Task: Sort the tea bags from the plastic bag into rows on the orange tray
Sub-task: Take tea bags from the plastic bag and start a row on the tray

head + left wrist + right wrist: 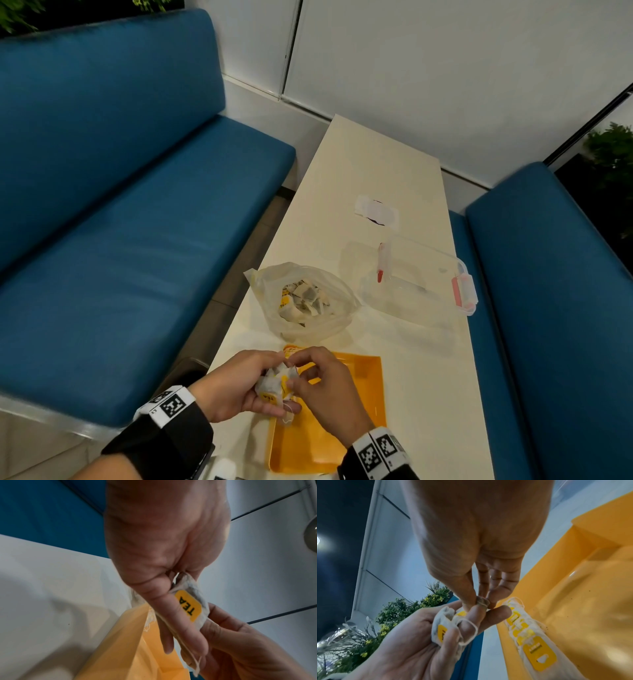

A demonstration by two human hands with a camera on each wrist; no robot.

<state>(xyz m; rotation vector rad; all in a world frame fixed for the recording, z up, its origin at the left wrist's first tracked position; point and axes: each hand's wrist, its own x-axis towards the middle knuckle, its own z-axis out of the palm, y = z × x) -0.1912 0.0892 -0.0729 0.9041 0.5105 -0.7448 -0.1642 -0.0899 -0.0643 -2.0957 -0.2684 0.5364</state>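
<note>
L hand fingers curl round a tea bag clump. R hand thumb & forefinger pinch one bag's top, above orange tray.

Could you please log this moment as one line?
left hand: holds white tea bags | right hand: pinches one | orange plastic tray: row started

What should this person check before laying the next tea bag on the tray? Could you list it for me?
1. Left hand grips the clump of tea bags: ok.
2. Right hand pinches one bag out of the clump: ok.
3. String free of the left fingers: not ok, it loops round one.
4. Orange tray has bare floor: ok.
5. Row of tea bags already lies along the tray's edge: ok.
6. Plastic bag still holds bags: ok.
</note>
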